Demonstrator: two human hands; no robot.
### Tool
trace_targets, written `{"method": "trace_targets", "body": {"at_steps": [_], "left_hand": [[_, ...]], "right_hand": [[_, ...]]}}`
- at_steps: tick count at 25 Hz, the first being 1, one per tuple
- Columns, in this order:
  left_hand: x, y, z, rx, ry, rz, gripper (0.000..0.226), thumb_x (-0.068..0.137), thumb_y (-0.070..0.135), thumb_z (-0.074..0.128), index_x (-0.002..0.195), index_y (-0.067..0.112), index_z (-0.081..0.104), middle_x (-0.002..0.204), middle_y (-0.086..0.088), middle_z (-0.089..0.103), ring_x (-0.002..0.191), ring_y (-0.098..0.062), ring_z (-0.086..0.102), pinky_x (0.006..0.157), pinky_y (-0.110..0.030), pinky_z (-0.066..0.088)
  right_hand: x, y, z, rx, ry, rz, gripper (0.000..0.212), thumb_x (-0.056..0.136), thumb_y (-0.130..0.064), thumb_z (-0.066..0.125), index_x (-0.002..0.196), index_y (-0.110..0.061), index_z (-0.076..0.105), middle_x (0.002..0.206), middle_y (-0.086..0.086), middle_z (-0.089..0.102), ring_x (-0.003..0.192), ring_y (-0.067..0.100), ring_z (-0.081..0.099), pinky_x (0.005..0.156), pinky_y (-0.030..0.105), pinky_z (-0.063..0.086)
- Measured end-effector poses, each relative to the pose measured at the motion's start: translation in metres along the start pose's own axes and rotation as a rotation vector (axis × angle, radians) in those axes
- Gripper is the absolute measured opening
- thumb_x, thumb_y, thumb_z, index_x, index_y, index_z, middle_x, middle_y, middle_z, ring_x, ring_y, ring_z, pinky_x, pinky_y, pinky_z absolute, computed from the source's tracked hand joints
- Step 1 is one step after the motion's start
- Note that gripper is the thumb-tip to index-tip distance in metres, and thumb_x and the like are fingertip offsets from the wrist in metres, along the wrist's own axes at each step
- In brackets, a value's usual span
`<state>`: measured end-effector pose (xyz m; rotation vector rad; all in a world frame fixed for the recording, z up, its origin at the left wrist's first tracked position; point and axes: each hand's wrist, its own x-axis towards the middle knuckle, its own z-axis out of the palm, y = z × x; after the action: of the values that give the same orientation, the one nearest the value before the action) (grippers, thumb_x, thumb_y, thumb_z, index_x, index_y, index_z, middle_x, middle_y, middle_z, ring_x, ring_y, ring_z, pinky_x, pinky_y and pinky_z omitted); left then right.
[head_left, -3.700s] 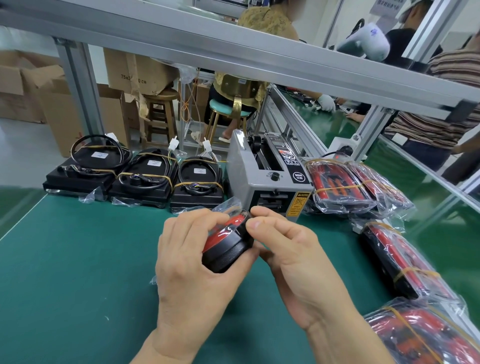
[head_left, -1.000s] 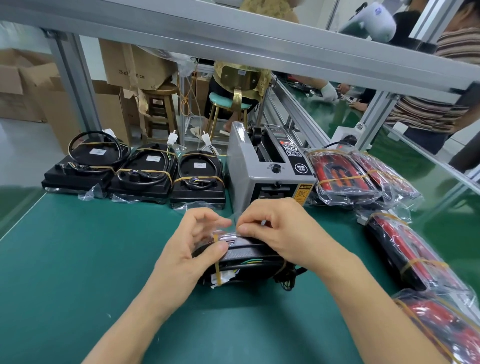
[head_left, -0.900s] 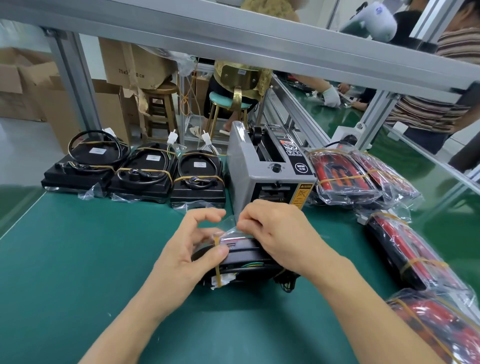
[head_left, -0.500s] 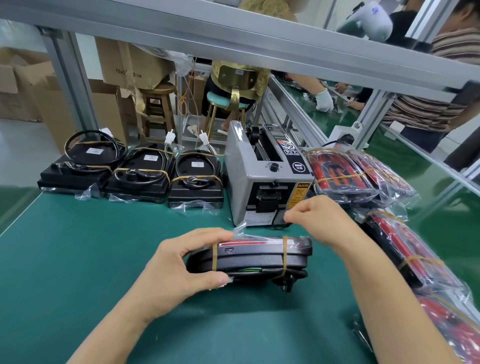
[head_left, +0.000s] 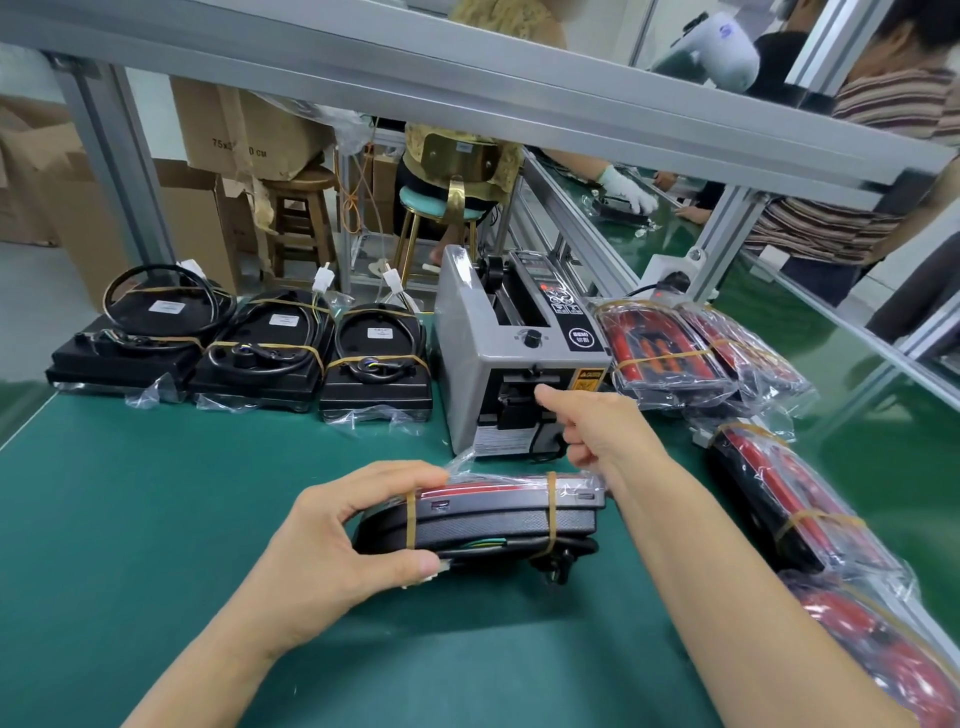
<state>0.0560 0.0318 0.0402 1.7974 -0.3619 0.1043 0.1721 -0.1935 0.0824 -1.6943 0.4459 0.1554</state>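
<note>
Head view: left hand (head_left: 332, 545) grips the left end of the bagged unit (head_left: 498, 512) on the near mat (head_left: 156, 493), while farther off the right hand (head_left: 597, 426), forefinger out, reaches the dispenser (head_left: 498, 353) slot, whether pinching anything I cannot tell, so the bag's loose flap (head_left: 460, 460) may unfold, or the cutter may nick that finger.

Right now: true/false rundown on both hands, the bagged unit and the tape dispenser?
The left hand grips the bagged unit at its left end. True.
The right hand holds the bagged unit too. False: it reaches toward the front slot of the tape dispenser.
Two rubber bands wrap the bagged unit. True.
The three black units with coiled cables stand right of the dispenser. False: they stand left of it; bagged red packs lie to its right.
</note>
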Motion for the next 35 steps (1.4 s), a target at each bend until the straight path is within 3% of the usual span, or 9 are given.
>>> {"method": "trace_targets", "body": {"at_steps": [6,10,14,18,20,23,25,29,35], "left_hand": [[0.0,-0.001,0.0,0.025,0.028,0.023,0.055,0.054,0.042,0.081,0.107,0.047,0.068,0.117,0.018,0.066,0.114,-0.001,0.058,0.095,-0.006,0.036],[-0.002,-0.001,0.001,0.021,0.073,0.038,0.055,0.053,0.043,0.081,0.107,0.045,0.068,0.116,0.015,0.066,0.113,-0.004,0.06,0.095,-0.009,0.038],[-0.006,0.006,0.013,0.08,0.108,0.068,0.057,0.056,0.031,0.084,0.109,0.043,0.067,0.113,0.019,0.067,0.111,0.0,0.059,0.093,-0.006,0.037],[-0.01,0.009,0.033,0.083,0.286,0.048,0.052,0.058,0.023,0.082,0.106,0.037,0.07,0.109,0.021,0.067,0.101,0.003,0.061,0.085,-0.002,0.037],[-0.012,0.011,0.041,0.112,0.337,0.045,0.055,0.059,0.019,0.087,0.109,0.034,0.069,0.109,0.02,0.066,0.102,0.002,0.061,0.085,-0.002,0.038],[-0.017,0.014,0.049,0.147,0.349,0.082,0.058,0.059,0.017,0.087,0.107,0.039,0.066,0.109,0.02,0.065,0.104,0.002,0.06,0.086,-0.003,0.037],[-0.02,0.015,0.05,0.155,0.344,0.091,0.056,0.058,0.022,0.081,0.107,0.042,0.065,0.11,0.019,0.064,0.105,-0.001,0.06,0.087,-0.004,0.038],[-0.021,0.016,0.052,0.152,0.34,0.095,0.061,0.059,0.023,0.08,0.111,0.047,0.061,0.112,0.02,0.063,0.108,-0.004,0.059,0.088,-0.006,0.038],[-0.022,0.016,0.054,0.142,0.356,0.099,0.059,0.061,0.024,0.079,0.111,0.048,0.06,0.112,0.021,0.061,0.108,-0.003,0.058,0.088,-0.005,0.038]], "right_hand": [[0.006,-0.009,0.007,0.017,0.007,0.083,0.022,0.08,-0.017,0.077,0.074,-0.01,0.057,0.06,-0.001,0.043,0.041,0.006,0.027,0.033,0.017,0.023],[0.01,-0.01,0.014,-0.026,0.038,0.096,0.016,0.083,-0.017,0.073,0.081,-0.01,0.059,0.067,0.001,0.05,0.044,0.006,0.039,0.038,0.018,0.035],[-0.004,-0.013,-0.001,0.201,-0.05,0.104,0.019,0.085,-0.014,0.068,0.071,-0.016,0.055,0.055,-0.005,0.042,0.042,0.004,0.028,0.04,0.016,0.02],[-0.059,-0.026,-0.023,0.09,-0.185,-0.25,0.016,0.08,-0.023,0.072,0.064,-0.023,0.073,0.064,-0.014,0.061,0.062,0.005,0.05,0.056,0.017,0.039],[-0.093,-0.021,-0.012,0.03,-0.294,-0.377,0.003,0.07,-0.028,0.075,0.067,-0.028,0.077,0.086,-0.019,0.071,0.085,-0.011,0.061,0.07,0.005,0.043],[-0.122,0.004,0.011,-0.16,-0.264,-0.448,0.01,0.063,-0.039,0.068,0.063,-0.031,0.075,0.129,-0.021,0.056,0.126,-0.015,0.038,0.105,0.024,0.033],[-0.129,0.019,0.018,-0.252,-0.157,-0.464,0.011,0.063,-0.043,0.063,0.06,-0.037,0.072,0.14,-0.025,0.044,0.133,-0.016,0.024,0.115,0.041,0.02],[-0.135,0.038,0.018,-0.253,-0.017,-0.482,0.012,0.064,-0.044,0.061,0.062,-0.038,0.071,0.134,-0.045,0.027,0.13,-0.021,0.02,0.117,0.045,0.015],[-0.14,0.045,0.02,-0.22,-0.008,-0.445,0.005,0.07,-0.04,0.072,0.066,-0.038,0.072,0.133,-0.046,0.025,0.134,-0.017,0.017,0.118,0.043,0.014]]}}
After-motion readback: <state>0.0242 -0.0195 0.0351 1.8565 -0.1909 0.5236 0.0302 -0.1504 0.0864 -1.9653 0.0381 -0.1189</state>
